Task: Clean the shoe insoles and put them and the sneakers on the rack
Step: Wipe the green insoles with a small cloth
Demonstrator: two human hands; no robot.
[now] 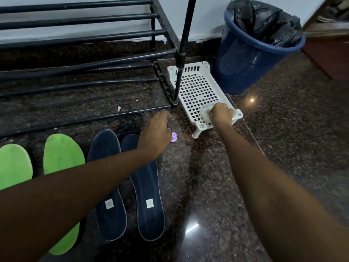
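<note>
Navy fabric insoles (147, 186), axes 12-to-6, at 6 o'clock of nearer, curl-fingered left hand (154, 133); right hand (221, 115) clenches white rounded object (204, 112), possibly brush.

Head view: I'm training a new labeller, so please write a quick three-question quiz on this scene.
1. True or false: the dark blue insoles lie on the bars of the black rack.
2. What colour is the liner in the blue bin? A) black B) white C) green
3. Fill in: the right hand grips a white object at the near end of the white ____.

Key: 1. False; they lie on the floor beside the green insoles. 2. A. 3. basket.
</note>
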